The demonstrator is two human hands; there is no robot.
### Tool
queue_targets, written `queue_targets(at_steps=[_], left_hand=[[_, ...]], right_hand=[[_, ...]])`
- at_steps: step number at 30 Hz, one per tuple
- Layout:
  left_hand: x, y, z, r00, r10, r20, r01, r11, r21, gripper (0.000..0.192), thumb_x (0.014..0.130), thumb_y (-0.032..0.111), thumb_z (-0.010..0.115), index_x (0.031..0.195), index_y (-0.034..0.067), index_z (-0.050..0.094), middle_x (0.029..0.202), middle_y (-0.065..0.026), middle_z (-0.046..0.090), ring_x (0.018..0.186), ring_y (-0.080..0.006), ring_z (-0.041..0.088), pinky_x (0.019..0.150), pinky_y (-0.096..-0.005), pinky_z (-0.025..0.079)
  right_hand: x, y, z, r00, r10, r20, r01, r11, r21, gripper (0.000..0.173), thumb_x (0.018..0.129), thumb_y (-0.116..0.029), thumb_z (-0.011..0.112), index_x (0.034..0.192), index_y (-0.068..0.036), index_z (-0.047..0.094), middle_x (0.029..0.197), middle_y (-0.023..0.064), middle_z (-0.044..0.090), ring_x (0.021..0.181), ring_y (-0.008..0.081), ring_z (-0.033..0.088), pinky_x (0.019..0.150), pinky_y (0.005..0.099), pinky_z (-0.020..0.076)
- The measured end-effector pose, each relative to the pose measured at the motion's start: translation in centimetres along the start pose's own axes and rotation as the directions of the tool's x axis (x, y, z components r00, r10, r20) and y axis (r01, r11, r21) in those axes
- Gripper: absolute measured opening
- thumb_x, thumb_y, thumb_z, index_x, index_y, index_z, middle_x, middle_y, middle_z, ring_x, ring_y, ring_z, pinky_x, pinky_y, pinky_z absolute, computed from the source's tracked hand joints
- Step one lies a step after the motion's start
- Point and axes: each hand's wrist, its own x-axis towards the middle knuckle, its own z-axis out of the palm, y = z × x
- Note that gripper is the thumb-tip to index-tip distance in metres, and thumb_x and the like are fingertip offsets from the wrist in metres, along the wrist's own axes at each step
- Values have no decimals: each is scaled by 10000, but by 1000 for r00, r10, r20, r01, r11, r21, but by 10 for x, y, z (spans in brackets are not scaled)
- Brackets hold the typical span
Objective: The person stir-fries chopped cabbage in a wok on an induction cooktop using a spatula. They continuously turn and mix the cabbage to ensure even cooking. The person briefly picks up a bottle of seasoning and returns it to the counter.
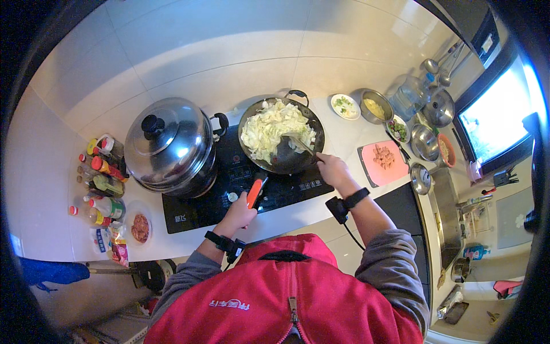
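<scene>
My left hand point(237, 213) grips the orange-trimmed handle point(255, 192) of a dark wok point(287, 157) on the black induction cooktop point(200, 213). Chopped cabbage point(275, 124) fills the wok's upper and left part, and the dark bottom shows at the lower right. My right hand point(334, 170) is closed on a spatula point(302, 145), whose shaft slopes over the wok's right side. The blade is partly hidden among the cabbage leaves.
A large lidded steel pot point(172, 150) stands left of the wok, with bottles point(105, 208) and a plate of raw meat point(141, 228) beyond it. At right lie a pink cutting board point(378, 174) with chopped meat, small plates point(345, 117) and steel bowls point(424, 142).
</scene>
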Motion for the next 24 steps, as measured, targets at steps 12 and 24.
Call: queue_targets(at_steps=[12,24], left_hand=[[3,-7,-13,1000,31,3,-31,999,-14,483,787,53,579,1231,-20,404,702,-158,592,450,-236,585,384,-358,465],[7,-11,-13,999,35,23,-36,999,19,587,774,82,574,1307,-61,376,777,-229,629,466,-293,611,404,-389,492]], right_hand=[[13,48,-36,756,444,482,-653,575,493,257,994,-307,476,844,-112,549,626,43,567,406,64,445,328,226,332],[-6,-27,-34,812,128,570,-575,339,744,242,979,-258,485,850,-60,533,572,22,476,364,85,398,292,234,263]])
